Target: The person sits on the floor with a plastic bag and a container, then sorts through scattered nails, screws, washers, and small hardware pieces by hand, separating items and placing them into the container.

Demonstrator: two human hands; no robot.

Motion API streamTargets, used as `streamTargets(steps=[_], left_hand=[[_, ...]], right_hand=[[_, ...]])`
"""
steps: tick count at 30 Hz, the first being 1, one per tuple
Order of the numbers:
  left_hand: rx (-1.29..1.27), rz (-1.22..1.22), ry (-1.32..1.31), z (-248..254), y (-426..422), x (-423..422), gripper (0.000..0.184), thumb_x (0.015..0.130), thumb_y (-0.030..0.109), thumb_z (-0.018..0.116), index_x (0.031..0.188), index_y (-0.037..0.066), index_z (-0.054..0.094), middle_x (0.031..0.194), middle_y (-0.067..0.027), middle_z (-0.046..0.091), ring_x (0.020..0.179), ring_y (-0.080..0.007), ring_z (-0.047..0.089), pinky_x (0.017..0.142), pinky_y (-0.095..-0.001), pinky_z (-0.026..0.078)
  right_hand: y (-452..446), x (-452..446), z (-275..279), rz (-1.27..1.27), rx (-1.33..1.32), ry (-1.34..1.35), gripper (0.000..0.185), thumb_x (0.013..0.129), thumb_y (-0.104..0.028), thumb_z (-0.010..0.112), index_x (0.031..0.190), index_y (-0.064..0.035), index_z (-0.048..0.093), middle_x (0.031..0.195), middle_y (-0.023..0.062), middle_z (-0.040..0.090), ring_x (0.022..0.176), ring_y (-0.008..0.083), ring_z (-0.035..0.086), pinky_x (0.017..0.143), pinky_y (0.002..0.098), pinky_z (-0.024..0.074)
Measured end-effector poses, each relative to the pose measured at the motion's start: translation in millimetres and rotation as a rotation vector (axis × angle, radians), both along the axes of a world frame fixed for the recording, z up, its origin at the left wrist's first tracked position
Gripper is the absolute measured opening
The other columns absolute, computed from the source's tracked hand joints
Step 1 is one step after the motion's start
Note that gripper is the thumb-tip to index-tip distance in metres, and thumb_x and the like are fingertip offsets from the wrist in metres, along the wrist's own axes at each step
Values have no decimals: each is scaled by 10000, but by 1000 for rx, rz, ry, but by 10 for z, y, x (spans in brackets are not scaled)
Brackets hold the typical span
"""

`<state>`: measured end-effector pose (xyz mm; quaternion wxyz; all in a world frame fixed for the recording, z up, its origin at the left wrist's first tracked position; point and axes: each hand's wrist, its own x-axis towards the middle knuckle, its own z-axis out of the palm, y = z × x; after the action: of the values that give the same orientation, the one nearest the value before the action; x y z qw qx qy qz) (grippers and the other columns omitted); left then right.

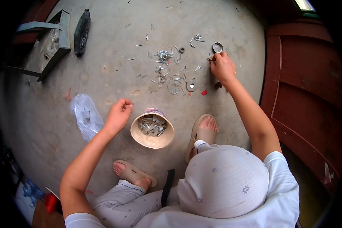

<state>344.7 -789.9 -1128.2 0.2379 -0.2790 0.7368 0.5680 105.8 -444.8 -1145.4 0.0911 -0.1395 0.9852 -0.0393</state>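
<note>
My right hand (223, 69) reaches down to the floor at the right, its fingers pinched together around something small and brownish that is mostly hidden. Just beyond the fingertips lies a round metal ring-shaped piece (217, 47). My left hand (119, 113) hovers left of a cream bucket (152, 141), fingers curled together; whether anything is in them is hidden. The tilted bucket holds a mix of metal bits and clear plastic (152, 125). Screws and nails (163, 55) lie scattered ahead of it, with a large washer (191, 86) among them.
A crumpled clear plastic bag (86, 116) lies left of my left hand. At the far left are a metal tray with a handle (66, 30) and a black pouch (82, 33). A red scrap (204, 92) is on the floor. A dark red door (307, 83) borders the right.
</note>
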Motion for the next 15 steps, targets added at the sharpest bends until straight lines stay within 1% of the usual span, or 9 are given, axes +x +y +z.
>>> streamTargets(steps=[1,4,7,10,11,14,15], left_hand=[[0,3,5,-14,3,1,155,894,122,568,981,-3,597,740,-9,576,671,-70,512,620,-228,432],[-16,-4,3,-32,-7,12,159,895,125,570,986,-3,596,738,-11,578,670,-71,514,620,-229,433],[-5,4,-9,-3,-17,7,155,896,125,569,980,-2,594,741,-11,578,668,-74,517,612,-232,432],[2,0,5,-37,-29,13,141,898,119,565,969,1,590,738,-8,571,652,-72,508,590,-231,425],[0,-5,16,-46,-38,10,135,898,116,564,966,2,588,736,-6,568,644,-71,503,581,-229,421],[53,31,-13,-39,-50,21,121,900,102,556,959,1,584,727,0,556,621,-63,483,558,-221,407],[53,26,-16,-25,-50,15,119,900,99,554,960,-1,583,725,1,554,618,-62,479,556,-219,404]], right_hand=[[-17,-5,36,-19,-7,-65,223,765,-180,666,946,-60,613,991,102,611,879,314,620,781,401,501],[2,-1,15,-172,-167,-278,268,764,-221,681,967,-55,630,1040,107,624,906,319,627,810,396,497],[60,-14,-28,-251,-221,-496,321,755,-248,695,999,-48,634,1063,134,626,937,322,622,832,389,493],[46,69,1,-140,-141,-391,356,750,-251,697,1030,-42,627,1068,161,614,953,324,615,841,390,490],[32,126,41,-118,-146,-355,362,752,-262,697,1023,-35,619,1053,190,600,965,337,602,839,402,489],[62,309,26,-21,-213,-227,365,740,-278,707,995,-31,619,1027,196,591,961,354,591,837,411,486],[29,359,30,-85,-221,-235,379,724,-270,721,997,-33,607,1006,204,583,942,367,587,832,420,484]])
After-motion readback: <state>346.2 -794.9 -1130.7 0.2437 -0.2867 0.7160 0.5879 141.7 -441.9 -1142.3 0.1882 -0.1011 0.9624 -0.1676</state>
